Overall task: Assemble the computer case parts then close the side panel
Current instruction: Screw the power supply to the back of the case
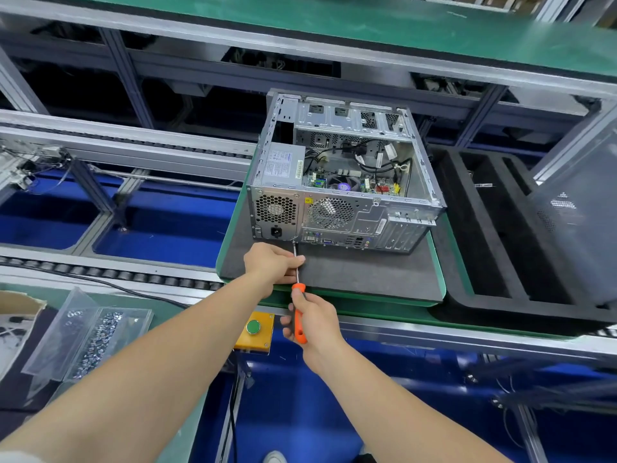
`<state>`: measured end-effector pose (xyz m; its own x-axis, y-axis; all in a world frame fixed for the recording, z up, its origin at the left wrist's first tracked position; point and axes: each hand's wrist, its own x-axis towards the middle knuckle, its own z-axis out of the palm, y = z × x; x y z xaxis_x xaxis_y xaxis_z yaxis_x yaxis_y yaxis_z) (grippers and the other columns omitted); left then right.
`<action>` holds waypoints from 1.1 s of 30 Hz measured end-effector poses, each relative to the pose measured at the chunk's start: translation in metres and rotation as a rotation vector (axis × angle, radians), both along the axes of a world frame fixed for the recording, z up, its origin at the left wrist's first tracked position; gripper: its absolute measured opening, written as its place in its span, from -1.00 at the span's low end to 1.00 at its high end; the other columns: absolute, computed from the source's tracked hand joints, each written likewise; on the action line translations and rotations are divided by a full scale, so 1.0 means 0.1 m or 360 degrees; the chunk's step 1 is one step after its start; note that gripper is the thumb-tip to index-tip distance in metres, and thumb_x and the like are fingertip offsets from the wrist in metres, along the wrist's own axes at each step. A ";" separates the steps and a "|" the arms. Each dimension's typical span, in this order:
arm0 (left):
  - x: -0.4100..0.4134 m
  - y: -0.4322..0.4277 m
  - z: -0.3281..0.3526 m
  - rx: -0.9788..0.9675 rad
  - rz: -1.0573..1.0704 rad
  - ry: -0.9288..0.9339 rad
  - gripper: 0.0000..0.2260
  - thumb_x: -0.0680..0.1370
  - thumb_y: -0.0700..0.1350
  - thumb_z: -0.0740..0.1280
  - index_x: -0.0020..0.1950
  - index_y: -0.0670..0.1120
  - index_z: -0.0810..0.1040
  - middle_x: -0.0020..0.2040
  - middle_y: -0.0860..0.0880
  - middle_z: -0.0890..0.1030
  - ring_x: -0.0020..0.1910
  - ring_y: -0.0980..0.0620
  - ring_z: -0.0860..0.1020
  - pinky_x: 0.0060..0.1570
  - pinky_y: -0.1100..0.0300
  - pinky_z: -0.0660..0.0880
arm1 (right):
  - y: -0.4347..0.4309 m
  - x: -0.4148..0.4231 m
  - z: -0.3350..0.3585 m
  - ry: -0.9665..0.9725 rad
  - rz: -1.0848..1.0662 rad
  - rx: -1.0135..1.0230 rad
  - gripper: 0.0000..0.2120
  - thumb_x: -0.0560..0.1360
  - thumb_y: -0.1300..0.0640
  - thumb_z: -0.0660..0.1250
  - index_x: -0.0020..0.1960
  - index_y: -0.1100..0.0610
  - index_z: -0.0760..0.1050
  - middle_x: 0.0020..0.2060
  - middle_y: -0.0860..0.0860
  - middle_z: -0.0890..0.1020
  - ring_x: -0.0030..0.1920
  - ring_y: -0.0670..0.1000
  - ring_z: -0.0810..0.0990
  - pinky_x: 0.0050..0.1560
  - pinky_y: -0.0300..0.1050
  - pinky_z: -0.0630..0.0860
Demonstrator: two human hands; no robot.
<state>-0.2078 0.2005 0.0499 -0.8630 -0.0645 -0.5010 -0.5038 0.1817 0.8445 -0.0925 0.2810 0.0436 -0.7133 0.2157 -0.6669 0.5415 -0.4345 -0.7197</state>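
Conveyor line (133,275): computer case (337,182) lies just beyond my hands, side open, panel not yet fitted. My left hand (272,264) pinches the screwdriver (298,288) shaft, my right hand (310,324) grips its handle, tip at the rear.

Orange-handled screwdriver (299,315), silver case (347,182)

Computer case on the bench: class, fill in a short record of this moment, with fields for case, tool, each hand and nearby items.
Case: computer case lies on a dark mat, its upward side open, boards and cables showing.
Tool: screwdriver, orange handle, tip at the rear panel's lower edge.
Left hand: left hand pinches the metal shaft.
Right hand: right hand grips the handle.
Nearby: clear tray of screws at left; green button on a yellow box.
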 end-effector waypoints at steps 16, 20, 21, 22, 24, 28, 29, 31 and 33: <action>-0.02 0.02 -0.03 0.0023 0.0050 0.0073 -0.83 0.63 -0.20 0.32 0.15 -0.02 0.65 -0.11 -0.12 0.71 -0.26 -0.13 0.73 -0.37 0.10 0.64 | 0.04 0.05 -0.01 0.0052 0.0057 0.0046 -0.85 0.65 0.04 0.39 0.16 0.08 0.57 -0.08 0.11 0.61 -0.35 -0.01 0.58 -0.39 -0.13 0.50; -0.03 0.00 -0.01 0.0037 0.0035 0.0028 -0.86 0.63 -0.18 0.33 0.12 -0.03 0.64 -0.10 -0.13 0.70 -0.26 -0.12 0.74 -0.36 0.08 0.65 | 0.05 0.06 0.01 0.0058 0.0067 0.0056 -0.84 0.64 0.03 0.40 0.15 0.09 0.58 -0.10 0.10 0.60 -0.37 -0.02 0.57 -0.42 -0.14 0.49; -0.04 0.00 0.00 0.0038 0.0039 0.0022 -0.88 0.63 -0.18 0.34 0.11 -0.03 0.64 -0.11 -0.13 0.70 -0.27 -0.11 0.73 -0.37 0.08 0.65 | 0.06 0.05 0.01 0.0057 0.0071 0.0062 -0.84 0.65 0.04 0.40 0.15 0.10 0.58 -0.11 0.10 0.60 -0.37 -0.02 0.56 -0.43 -0.14 0.48; -0.05 0.01 0.00 0.0043 0.0047 0.0011 -0.90 0.62 -0.17 0.35 0.09 -0.04 0.64 -0.12 -0.13 0.70 -0.27 -0.11 0.73 -0.38 0.09 0.64 | 0.06 0.05 0.02 0.0054 0.0073 0.0067 -0.85 0.65 0.04 0.40 0.14 0.11 0.58 -0.12 0.10 0.60 -0.38 -0.02 0.56 -0.45 -0.15 0.47; -0.06 0.01 0.01 0.0061 0.0069 -0.0021 -0.94 0.61 -0.16 0.38 0.05 -0.05 0.64 -0.15 -0.12 0.71 -0.30 -0.09 0.73 -0.42 0.11 0.62 | 0.06 0.05 0.03 0.0044 0.0069 0.0067 -0.86 0.65 0.05 0.40 0.12 0.11 0.58 -0.14 0.09 0.60 -0.38 -0.03 0.55 -0.46 -0.15 0.46; -0.10 0.01 0.02 0.0103 0.0116 -0.0093 -0.97 0.58 -0.18 0.41 -0.03 -0.06 0.63 -0.17 -0.11 0.72 -0.34 -0.04 0.72 -0.48 0.18 0.56 | 0.06 0.03 0.05 0.0036 0.0052 0.0045 -0.86 0.65 0.04 0.40 0.11 0.12 0.58 -0.16 0.09 0.59 -0.39 -0.03 0.55 -0.47 -0.16 0.46; -0.11 0.01 0.03 0.0104 0.0121 -0.0103 -0.96 0.58 -0.19 0.41 -0.05 -0.06 0.63 -0.17 -0.11 0.72 -0.35 -0.02 0.72 -0.49 0.19 0.56 | 0.06 0.02 0.05 0.0032 0.0046 0.0043 -0.85 0.65 0.04 0.40 0.10 0.12 0.58 -0.17 0.09 0.59 -0.39 -0.03 0.55 -0.47 -0.16 0.46; -0.11 0.02 0.02 0.0112 0.0129 -0.0116 -0.94 0.57 -0.20 0.41 -0.07 -0.05 0.63 -0.17 -0.11 0.72 -0.36 0.00 0.71 -0.51 0.20 0.55 | 0.06 0.00 0.06 0.0021 0.0034 0.0053 -0.86 0.64 0.04 0.41 0.07 0.11 0.58 -0.18 0.09 0.60 -0.39 -0.03 0.56 -0.47 -0.16 0.47; -0.11 0.03 0.02 0.0125 0.0142 -0.0124 -0.92 0.58 -0.21 0.40 -0.08 -0.04 0.62 -0.15 -0.11 0.72 -0.37 0.01 0.71 -0.49 0.19 0.56 | 0.06 -0.01 0.05 0.0015 0.0034 0.0070 -0.86 0.64 0.03 0.41 0.06 0.11 0.59 -0.19 0.09 0.60 -0.38 -0.02 0.56 -0.47 -0.16 0.47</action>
<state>-0.2188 0.2033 0.0520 -0.8137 -0.0969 -0.5731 -0.5799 0.0681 0.8119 -0.0931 0.2873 0.0489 -0.7244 0.2292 -0.6501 0.5433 -0.3906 -0.7431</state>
